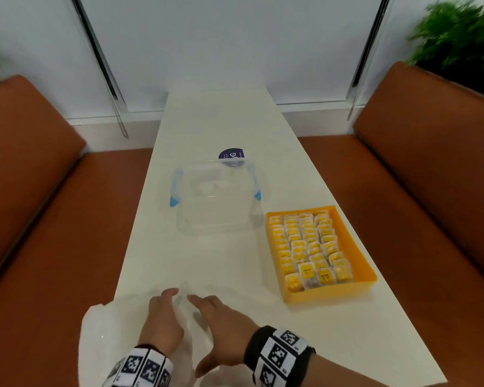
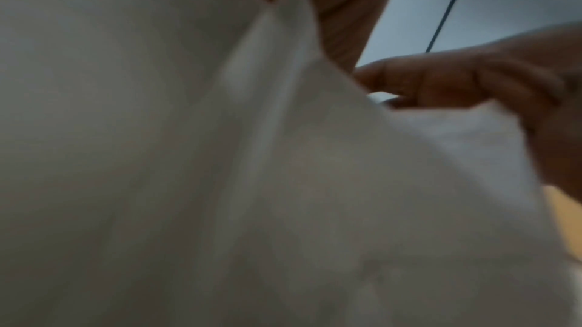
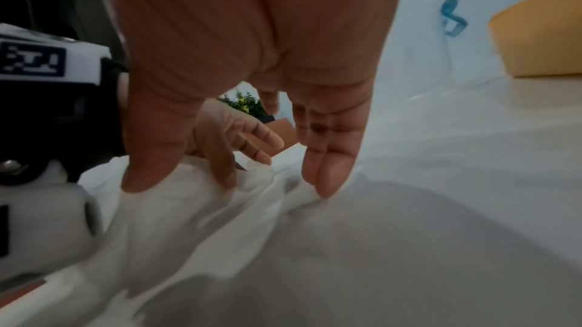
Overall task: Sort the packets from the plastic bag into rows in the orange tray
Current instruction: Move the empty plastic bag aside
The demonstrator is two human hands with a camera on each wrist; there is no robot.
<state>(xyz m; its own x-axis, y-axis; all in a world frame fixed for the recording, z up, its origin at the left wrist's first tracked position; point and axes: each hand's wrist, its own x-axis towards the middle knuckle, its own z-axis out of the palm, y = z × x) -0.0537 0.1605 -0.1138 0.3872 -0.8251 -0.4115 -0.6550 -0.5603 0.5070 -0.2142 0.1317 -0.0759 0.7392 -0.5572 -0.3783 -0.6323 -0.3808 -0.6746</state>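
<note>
Both hands, left hand (image 1: 162, 317) and right hand (image 1: 221, 319), rest flat-fingered on the plastic bag (image 1: 109, 331); spread the film gently, checking for stray packets (image 1: 308, 247).

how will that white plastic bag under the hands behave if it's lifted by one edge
The plastic bag will likely flop and drape: it lies crumpled in soft folds under the left hand and right hand. It looks thin and flat, so probably very light. It may slide easily on the smooth white table.

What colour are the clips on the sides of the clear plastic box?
Blue. The clips of the clear box show best in the head view.
</note>
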